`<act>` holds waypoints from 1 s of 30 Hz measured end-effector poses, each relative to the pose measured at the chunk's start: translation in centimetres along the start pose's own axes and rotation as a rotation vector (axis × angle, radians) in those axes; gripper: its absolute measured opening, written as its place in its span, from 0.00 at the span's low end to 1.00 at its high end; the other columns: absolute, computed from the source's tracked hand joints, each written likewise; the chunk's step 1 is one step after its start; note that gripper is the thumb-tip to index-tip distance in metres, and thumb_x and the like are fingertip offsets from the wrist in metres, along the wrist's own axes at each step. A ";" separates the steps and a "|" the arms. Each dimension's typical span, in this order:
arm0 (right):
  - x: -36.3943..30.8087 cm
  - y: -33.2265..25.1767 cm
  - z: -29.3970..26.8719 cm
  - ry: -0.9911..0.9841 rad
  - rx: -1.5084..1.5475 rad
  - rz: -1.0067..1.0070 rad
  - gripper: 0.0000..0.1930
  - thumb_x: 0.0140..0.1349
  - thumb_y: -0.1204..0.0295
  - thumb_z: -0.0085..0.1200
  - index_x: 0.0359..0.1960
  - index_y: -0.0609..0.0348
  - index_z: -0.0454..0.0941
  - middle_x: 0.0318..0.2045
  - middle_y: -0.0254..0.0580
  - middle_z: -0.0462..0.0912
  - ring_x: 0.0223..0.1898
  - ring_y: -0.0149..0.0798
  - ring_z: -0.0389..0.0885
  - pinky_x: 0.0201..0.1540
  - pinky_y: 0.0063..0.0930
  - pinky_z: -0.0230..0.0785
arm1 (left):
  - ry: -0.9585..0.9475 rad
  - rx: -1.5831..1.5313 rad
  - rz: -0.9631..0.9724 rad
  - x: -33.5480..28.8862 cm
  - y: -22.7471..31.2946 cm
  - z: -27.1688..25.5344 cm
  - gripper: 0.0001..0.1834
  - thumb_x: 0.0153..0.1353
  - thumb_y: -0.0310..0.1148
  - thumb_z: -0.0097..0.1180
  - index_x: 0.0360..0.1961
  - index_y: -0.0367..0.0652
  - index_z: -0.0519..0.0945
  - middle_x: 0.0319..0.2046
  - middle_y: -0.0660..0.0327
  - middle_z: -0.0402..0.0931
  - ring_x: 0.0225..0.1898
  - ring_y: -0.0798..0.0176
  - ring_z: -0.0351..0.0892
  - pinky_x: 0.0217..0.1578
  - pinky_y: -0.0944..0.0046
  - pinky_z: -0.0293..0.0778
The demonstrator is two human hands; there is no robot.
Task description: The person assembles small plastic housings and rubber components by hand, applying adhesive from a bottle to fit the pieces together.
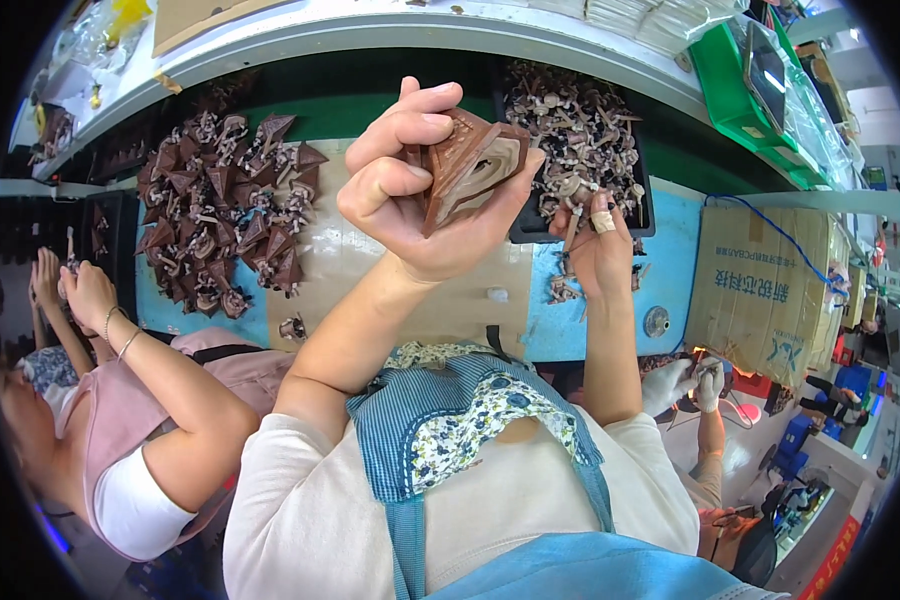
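Note:
My left hand [395, 205] is raised above the table and closed around a dark brown, angular moulded piece [460, 170]. The piece has slanted flat faces, and its hollow beige inside is turned to the right. At the near edge of a black tray [642, 215], my right hand [605, 260] has its fingers bent together, a beige strip wrapped round one of them. A small beige-brown part [571, 235] shows at those fingertips; its exact shape is hard to make out. Small beige and dark figure parts [575, 125] fill the tray in a heap.
Left of me lies a large pile of brown pointed pieces and figures [220, 205]. A shelf [370, 38] runs across the far side. To the right are a cardboard box [750, 290] and a round metal disc [656, 321]. A co-worker's hands [90, 295] are at far left.

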State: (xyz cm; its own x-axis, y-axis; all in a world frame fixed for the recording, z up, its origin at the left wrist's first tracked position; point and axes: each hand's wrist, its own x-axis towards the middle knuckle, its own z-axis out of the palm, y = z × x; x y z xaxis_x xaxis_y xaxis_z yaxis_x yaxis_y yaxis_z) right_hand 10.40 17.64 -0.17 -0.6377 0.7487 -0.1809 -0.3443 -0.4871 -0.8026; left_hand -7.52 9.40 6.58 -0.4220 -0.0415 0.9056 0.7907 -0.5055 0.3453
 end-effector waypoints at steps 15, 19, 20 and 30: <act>-4.6 -1.6 4.3 -0.227 0.161 0.041 0.17 0.59 0.71 0.56 0.49 0.60 0.67 0.40 0.43 0.76 0.37 0.36 0.74 0.39 0.33 0.68 | -0.337 -0.735 -1.385 -1.1 4.5 -6.0 0.42 0.43 0.26 0.69 0.58 0.36 0.56 0.52 0.53 0.64 0.54 0.60 0.68 0.53 0.60 0.68; -5.8 -1.0 5.2 -0.195 0.033 0.045 0.18 0.59 0.71 0.57 0.48 0.60 0.66 0.37 0.39 0.75 0.37 0.31 0.73 0.39 0.27 0.68 | -0.476 -0.519 -1.151 -2.4 5.7 -4.9 0.42 0.38 0.23 0.73 0.54 0.37 0.61 0.47 0.56 0.71 0.49 0.65 0.72 0.50 0.64 0.71; -6.1 -0.8 5.3 -0.180 -0.048 0.034 0.18 0.59 0.71 0.57 0.48 0.60 0.66 0.36 0.37 0.74 0.37 0.29 0.73 0.38 0.25 0.68 | -0.481 -0.516 -1.159 -2.3 5.8 -4.7 0.42 0.38 0.23 0.73 0.54 0.37 0.61 0.47 0.56 0.71 0.49 0.65 0.72 0.50 0.64 0.71; -6.6 -0.2 5.2 -0.109 -0.699 -0.545 0.14 0.56 0.76 0.58 0.41 0.61 0.68 0.36 0.37 0.73 0.34 0.28 0.71 0.40 0.21 0.65 | -0.412 -0.350 -1.393 -3.0 7.5 -3.4 0.25 0.42 0.22 0.71 0.41 0.37 0.70 0.37 0.59 0.78 0.38 0.68 0.77 0.42 0.68 0.73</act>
State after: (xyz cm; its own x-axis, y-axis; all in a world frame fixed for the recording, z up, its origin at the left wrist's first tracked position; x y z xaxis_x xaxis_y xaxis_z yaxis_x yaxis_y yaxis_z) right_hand 11.13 10.43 4.15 -0.5823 0.7320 0.3537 -0.1432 0.3359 -0.9309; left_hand -1.79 2.82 5.65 -0.5302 0.8452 -0.0675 -0.2994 -0.1121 0.9475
